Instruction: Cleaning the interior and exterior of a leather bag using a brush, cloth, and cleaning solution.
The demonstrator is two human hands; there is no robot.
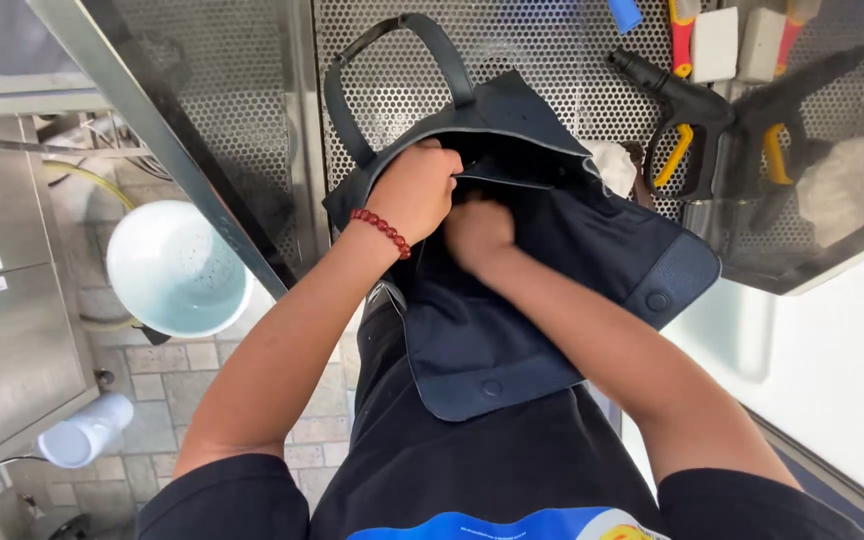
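Dark bag: soft, floppy, prob light. Left hand clamps rim; right hand fisted inside. Best hold: handles/rim.

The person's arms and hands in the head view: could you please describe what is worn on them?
Both arms are bare from the short dark sleeves of a dark shirt down to the fingers. The left hand has a bracelet of round red beads at its wrist. The right hand shows no glove, watch or ring in view.
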